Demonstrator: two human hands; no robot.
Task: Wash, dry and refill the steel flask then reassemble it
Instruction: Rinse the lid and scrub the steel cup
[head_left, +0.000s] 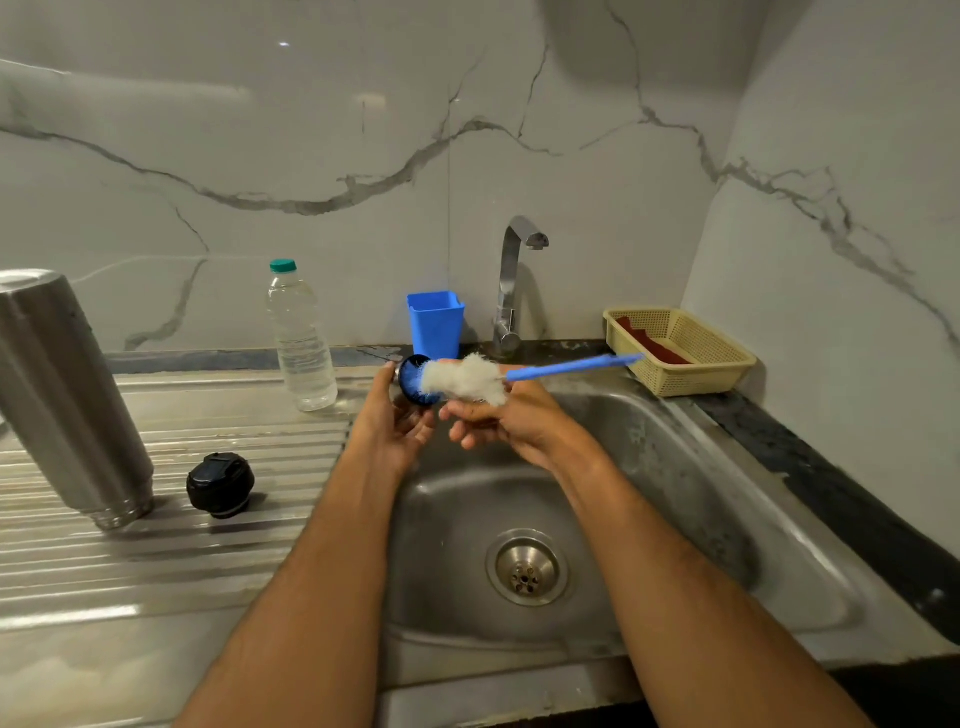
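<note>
Over the stainless steel sink basin (675, 519), where drips can be falling straight to the drain, a person is scrubbing one part of the flask while the rest is waiting on the ribbed steel draining board (156, 545) to its left. The tall brushed-steel flask body (67, 395) is standing mouth-down and leaning there, probably so that water is running out of it, with its round black stopper (220, 484) lying just beside it. A clear plastic water bottle with a green cap (301, 338) is standing farther back, likely kept for the refill. The left hand (395, 421) is gripping a small round blue-lined cup lid (415, 382) by its rim, tipping the opening toward the right. The right hand (498, 421) is curling its fingers round the blue-handled brush with white bristles (467, 378), pressing the bristles at the lid; whether they are reaching fully inside is hard to tell.
</note>
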